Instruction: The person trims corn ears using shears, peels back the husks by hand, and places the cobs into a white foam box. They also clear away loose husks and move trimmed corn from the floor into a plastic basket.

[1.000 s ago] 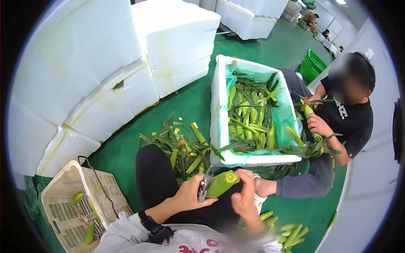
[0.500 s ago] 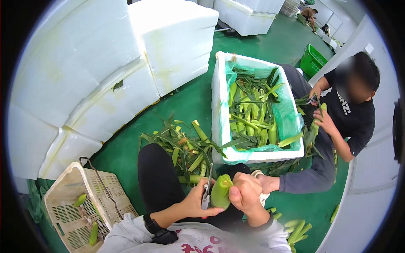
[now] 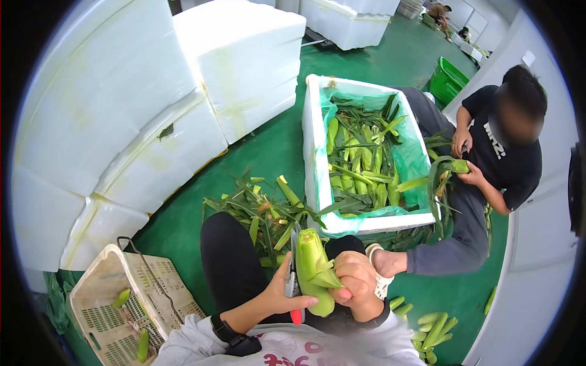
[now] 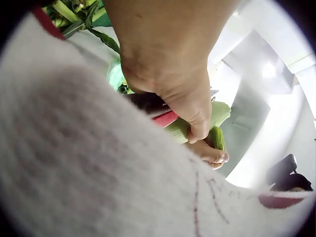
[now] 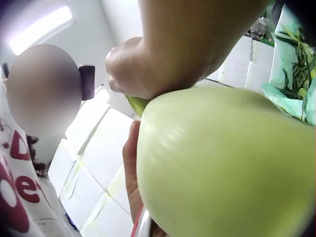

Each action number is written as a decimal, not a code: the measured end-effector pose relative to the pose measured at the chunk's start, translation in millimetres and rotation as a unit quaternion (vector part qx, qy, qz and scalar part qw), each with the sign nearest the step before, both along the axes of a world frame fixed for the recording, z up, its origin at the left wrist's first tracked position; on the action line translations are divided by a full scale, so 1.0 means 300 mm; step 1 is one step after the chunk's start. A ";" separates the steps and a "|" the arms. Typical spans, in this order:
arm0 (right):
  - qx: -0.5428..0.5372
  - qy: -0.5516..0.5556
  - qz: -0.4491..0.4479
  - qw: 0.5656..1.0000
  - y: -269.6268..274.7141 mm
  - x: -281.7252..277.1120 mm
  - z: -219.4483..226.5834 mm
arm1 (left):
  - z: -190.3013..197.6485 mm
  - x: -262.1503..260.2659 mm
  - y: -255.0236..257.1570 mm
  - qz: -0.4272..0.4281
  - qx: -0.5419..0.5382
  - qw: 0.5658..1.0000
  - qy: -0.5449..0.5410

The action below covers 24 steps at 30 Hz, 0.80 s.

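Observation:
A green corn ear in its husk stands nearly upright above the lap, cut end up. My left hand grips it from the left, thumb across its front, and also holds a cutter with a red handle end against the ear. On the other side my right hand pinches a strip of husk bent away from the ear, its fingers curled. The ear fills much of the right wrist view. In the left wrist view, my left hand partly covers the ear and the red handle.
A white foam box of corn and leaves stands ahead. Husk scraps lie before my knee. At left is a plastic crate, and white foam boxes are stacked behind. Corn ears lie at right, near a seated person.
The ear has tilted more upright and shifted slightly left. My right hand has closed from loose fingers, and a strip of husk now bends out from the ear's side.

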State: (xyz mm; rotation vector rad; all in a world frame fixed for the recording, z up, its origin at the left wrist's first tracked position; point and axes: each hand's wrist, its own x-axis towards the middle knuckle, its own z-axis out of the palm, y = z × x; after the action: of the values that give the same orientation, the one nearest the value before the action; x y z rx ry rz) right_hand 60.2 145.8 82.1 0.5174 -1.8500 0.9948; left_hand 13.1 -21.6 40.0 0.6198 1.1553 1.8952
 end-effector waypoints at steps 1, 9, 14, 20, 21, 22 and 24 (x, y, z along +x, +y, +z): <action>-0.012 0.004 -0.003 1.000 -0.003 0.004 -0.010 | 0.008 -0.002 0.004 0.011 -0.011 1.000 0.014; -0.155 -0.031 -0.141 0.977 0.005 0.122 -0.024 | 0.062 -0.071 0.057 0.020 -0.113 0.918 0.380; 0.028 -0.245 -0.282 0.927 0.063 0.274 0.132 | 0.078 -0.041 0.152 -0.002 -0.116 0.848 0.517; 0.097 -0.206 -0.286 0.931 0.074 0.310 0.187 | 0.091 -0.009 0.189 -0.010 -0.112 0.861 0.497; 0.109 -0.194 -0.274 0.936 0.075 0.303 0.187 | 0.090 -0.005 0.186 -0.019 -0.100 0.875 0.473; 0.145 -0.137 -0.264 0.944 0.080 0.290 0.177 | 0.086 0.004 0.181 -0.026 -0.087 0.888 0.450; 0.209 -0.012 -0.221 0.953 0.086 0.232 0.131 | 0.082 0.049 0.154 -0.023 -0.079 0.939 0.332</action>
State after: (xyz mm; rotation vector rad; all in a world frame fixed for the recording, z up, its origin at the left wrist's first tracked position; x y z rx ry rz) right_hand 129.6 171.6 121.5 0.3112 -2.0853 0.3120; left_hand 27.7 24.7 64.7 1.2395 1.6719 1.5611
